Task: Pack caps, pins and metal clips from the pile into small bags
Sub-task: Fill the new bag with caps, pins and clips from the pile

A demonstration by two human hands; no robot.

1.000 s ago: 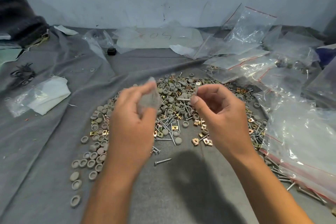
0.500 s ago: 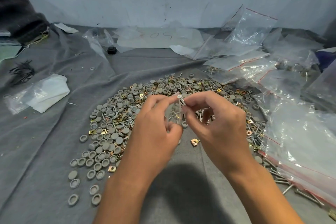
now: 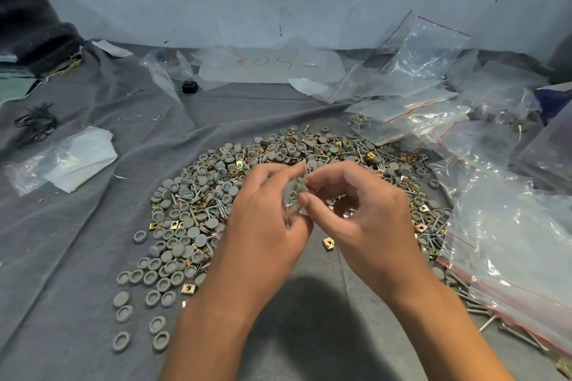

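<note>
my left hand (image 3: 263,223) and right hand (image 3: 368,219) both pinch 1 small clear bag (image 3: 294,195) between them, above the pile (image 3: 216,195) of caps, pins and clips at the grey cloth's (image 3: 77,241) middle.

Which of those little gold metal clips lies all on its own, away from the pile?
The gold clip lying on bare grey cloth just below the right hand. The other clips sit mixed among the caps and pins of the pile.

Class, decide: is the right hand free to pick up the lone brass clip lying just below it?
Probably not yet: the right hand pinches the small bag, though the clip lies uncovered.
</note>
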